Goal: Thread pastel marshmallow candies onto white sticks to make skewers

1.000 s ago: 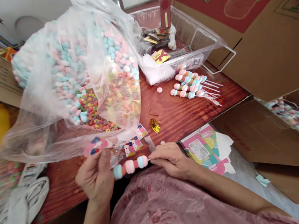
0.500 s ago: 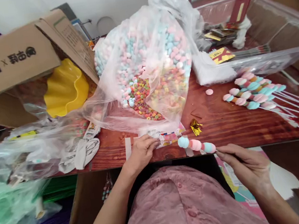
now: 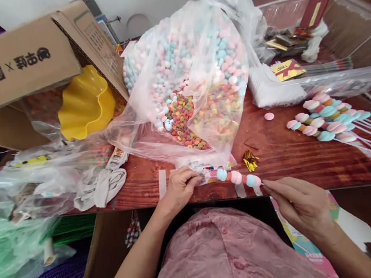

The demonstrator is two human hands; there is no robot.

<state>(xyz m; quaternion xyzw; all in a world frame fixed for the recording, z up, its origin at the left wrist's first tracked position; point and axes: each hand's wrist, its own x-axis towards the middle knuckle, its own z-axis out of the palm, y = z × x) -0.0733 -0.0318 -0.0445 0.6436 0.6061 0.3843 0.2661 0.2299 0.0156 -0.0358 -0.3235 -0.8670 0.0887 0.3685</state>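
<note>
My right hand (image 3: 299, 199) pinches the white stick end of a candy skewer (image 3: 236, 177), which is threaded with pink and blue marshmallows and reddish gummies. The skewer's far end points left and meets a small printed plastic bag (image 3: 211, 171). I cannot tell how far the tip lies inside it. My left hand (image 3: 182, 188) is closed, thumb and fingers pinching the bag's edge. Beyond my hands, a big clear bag of marshmallows and gummy rings (image 3: 183, 123) lies spread on the table. Several finished-looking skewers (image 3: 328, 120) are piled at the right.
A loose pink marshmallow (image 3: 269, 116) and gold twist ties (image 3: 250, 160) lie on the red-brown table (image 3: 274, 164). A clear plastic bin (image 3: 345, 79) stands back right. At left are a cardboard box (image 3: 18, 65), a yellow wavy bowl (image 3: 87, 104) and a grey cloth (image 3: 105, 188).
My right hand has brought the skewer left and levelled it, so its tip now meets the printed bag. My left hand keeps its pinch. The view has shifted slightly.
</note>
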